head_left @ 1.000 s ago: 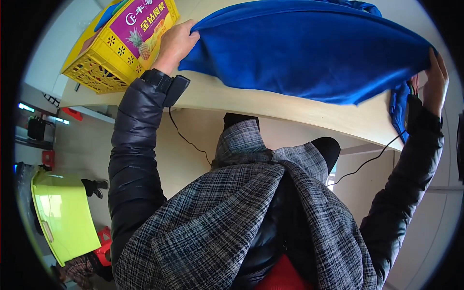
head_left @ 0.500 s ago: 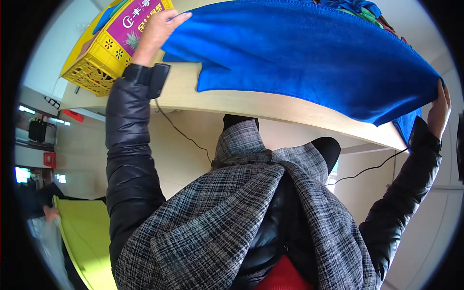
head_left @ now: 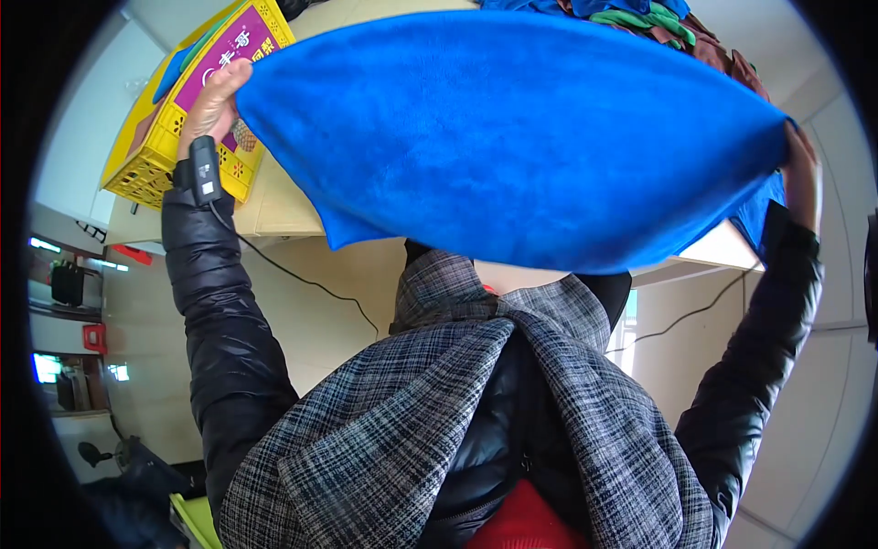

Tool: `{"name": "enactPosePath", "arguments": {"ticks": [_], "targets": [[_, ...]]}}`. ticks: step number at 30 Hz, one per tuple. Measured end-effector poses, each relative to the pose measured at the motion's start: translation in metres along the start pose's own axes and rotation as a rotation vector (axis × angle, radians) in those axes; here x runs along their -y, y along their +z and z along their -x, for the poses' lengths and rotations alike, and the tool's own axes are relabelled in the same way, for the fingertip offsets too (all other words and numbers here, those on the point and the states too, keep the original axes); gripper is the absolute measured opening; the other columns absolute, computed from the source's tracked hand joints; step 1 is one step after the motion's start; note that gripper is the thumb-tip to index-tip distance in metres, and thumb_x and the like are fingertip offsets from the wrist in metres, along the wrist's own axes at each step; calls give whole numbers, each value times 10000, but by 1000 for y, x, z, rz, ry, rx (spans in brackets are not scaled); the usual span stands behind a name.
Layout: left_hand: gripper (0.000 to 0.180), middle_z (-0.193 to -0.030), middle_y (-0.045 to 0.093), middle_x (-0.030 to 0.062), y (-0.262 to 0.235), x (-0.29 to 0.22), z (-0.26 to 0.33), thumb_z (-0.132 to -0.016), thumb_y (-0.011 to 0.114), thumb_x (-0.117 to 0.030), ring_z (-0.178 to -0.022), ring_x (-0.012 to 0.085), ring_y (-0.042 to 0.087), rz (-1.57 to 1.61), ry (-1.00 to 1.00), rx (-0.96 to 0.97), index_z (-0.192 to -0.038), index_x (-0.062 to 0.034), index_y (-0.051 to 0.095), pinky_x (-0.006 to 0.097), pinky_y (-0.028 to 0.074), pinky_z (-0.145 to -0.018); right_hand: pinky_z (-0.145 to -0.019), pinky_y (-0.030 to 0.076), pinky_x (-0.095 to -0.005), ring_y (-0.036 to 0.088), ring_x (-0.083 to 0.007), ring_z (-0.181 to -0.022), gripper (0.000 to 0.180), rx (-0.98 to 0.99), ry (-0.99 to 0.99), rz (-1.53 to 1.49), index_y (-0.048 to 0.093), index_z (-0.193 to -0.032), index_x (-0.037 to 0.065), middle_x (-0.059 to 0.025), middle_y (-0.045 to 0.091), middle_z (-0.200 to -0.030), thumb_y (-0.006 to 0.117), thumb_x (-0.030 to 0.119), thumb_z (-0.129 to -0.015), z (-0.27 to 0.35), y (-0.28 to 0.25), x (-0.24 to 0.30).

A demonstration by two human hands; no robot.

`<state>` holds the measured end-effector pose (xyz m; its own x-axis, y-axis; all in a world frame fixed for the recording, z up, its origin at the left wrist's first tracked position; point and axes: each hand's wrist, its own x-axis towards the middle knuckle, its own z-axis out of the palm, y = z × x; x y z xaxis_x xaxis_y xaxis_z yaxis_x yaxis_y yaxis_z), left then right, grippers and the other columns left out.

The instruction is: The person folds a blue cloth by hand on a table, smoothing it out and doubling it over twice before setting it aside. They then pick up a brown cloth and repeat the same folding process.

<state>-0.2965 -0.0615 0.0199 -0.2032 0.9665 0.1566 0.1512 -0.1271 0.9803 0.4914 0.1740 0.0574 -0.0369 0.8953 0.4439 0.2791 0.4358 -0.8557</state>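
Your left hand is pinched together on the upper left corner of the blue cloth, thumb and fingers meeting at its edge. Your right hand is closed on the opposite upper corner, fingers bent round the border; its thumb is hard to make out. Both grips are clamped on the fabric, and your arms are spread wide apart.

The cloth hangs between your two hands, its top edge running from one grip to the other and bowing away from you. The body of it drops toward you, in front of the pale table, and its lower edge passes over the near table edge and covers part of your lap. A pointed corner dangles below and to the right of your left hand.

The cloth is bright, even blue with a soft, slightly napped face. It is spread nearly flat in the middle, with darker, shaded folds toward the right grip.

Just beside your left hand stands a yellow crate with a purple label. Beyond the cloth, on the far right of the table, lies a heap of blue, green and brown cloths. A black box with a cable sits on your left wrist.
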Motion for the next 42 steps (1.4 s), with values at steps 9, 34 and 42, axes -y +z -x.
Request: {"name": "enactPosePath", "arguments": {"ticks": [9, 34, 42], "targets": [[207, -985, 682, -54, 19, 45, -32, -939, 722, -201, -806, 21, 606, 233, -331, 74, -1115, -98, 687, 175, 429, -620, -595, 405, -192, 546, -26, -650, 240, 164, 250, -43, 707, -1081, 61, 68, 625, -796, 670, 251, -940, -15, 84, -75], [172, -895, 680, 69, 368, 4, 36, -963, 669, -157, -771, 157, 701, 418, -88, 131, -1027, 2, 660, 285, 600, -712, -574, 455, -257, 559, -83, -628, 129, 81, -232, -5, 687, -998, -10, -23, 618, -677, 683, 100, -931, 167, 279, 52], [178, -949, 703, 101, 361, 15, 38, -982, 651, -168, -838, 195, 724, 577, -166, 135, -1035, 2, 660, 314, 607, -774, -633, 528, -328, 675, -271, -688, 124, 60, -520, 289, 696, -1014, 14, -132, 672, -800, 672, 65, -904, 178, 273, 61]]}}
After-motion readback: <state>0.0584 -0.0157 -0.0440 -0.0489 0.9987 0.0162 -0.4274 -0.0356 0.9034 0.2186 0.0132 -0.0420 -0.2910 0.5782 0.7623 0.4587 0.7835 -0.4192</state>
